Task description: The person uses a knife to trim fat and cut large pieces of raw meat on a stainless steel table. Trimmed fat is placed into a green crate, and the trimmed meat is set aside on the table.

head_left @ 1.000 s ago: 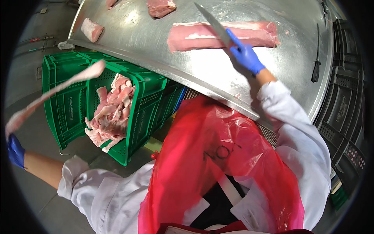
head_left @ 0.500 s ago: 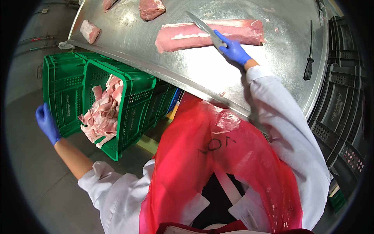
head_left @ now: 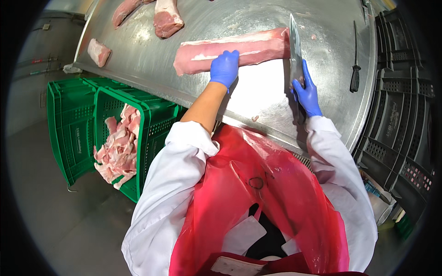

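Note:
A long slab of pale pink meat loin (head_left: 262,43) lies crosswise on the steel table (head_left: 331,60), with a strip of white fat along it. My left hand (head_left: 224,69), in a blue glove, is closed on the near side of the loin, left of its middle; its fingertips are partly hidden. In my right hand (head_left: 307,95), also blue-gloved, is a long-bladed knife (head_left: 295,43). Its blade stands at the loin's right end, tip pointing to the far side. Whether the edge touches the meat I cannot tell.
More meat pieces lie at the far left: a small one (head_left: 99,52), a thick one (head_left: 168,20) and a longer one (head_left: 125,11). Meat trimmings (head_left: 119,152) fill part of a green crate (head_left: 142,156) below the table edge. A sharpening steel (head_left: 355,60) lies at right, near black crates (head_left: 391,119).
My left hand has come from beside the green crate onto the loin. The knife has moved from over the middle of the loin to its right end.

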Motion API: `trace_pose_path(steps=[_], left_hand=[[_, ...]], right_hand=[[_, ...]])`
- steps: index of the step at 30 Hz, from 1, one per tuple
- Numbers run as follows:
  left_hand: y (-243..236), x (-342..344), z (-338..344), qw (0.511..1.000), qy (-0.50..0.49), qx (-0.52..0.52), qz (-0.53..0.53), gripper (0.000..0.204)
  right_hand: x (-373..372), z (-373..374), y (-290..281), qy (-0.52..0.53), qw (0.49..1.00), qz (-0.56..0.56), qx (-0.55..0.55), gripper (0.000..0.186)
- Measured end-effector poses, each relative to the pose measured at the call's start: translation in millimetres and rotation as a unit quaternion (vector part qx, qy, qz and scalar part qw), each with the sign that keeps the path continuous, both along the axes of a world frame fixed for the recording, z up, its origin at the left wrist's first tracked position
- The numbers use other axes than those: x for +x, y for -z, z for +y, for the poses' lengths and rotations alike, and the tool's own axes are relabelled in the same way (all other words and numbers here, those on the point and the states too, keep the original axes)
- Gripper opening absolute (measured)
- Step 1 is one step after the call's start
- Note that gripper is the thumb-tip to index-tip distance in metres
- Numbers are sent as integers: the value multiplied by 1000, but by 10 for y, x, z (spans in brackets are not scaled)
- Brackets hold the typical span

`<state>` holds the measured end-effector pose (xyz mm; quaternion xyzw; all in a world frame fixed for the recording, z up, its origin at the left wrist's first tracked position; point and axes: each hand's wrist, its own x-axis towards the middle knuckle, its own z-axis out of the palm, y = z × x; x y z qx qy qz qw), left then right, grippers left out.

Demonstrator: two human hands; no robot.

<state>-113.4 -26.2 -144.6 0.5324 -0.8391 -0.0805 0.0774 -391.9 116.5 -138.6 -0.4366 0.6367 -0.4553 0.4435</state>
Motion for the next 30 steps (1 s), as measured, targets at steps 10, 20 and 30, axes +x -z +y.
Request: trace_pose_path(steps=[10, 20, 30], left_hand=[[107, 406, -224, 954, -54, 87, 283, 12], [-358, 475, -755, 949, 0, 166, 268, 17], [-887, 797, -1121, 947, 47, 214, 234, 20]], right_hand=[[1417, -831, 354, -95, 995, 11, -12, 72], [1860, -893, 254, -150, 980, 124, 39, 74], [2213, -909, 131, -178, 979, -16, 98, 72]])
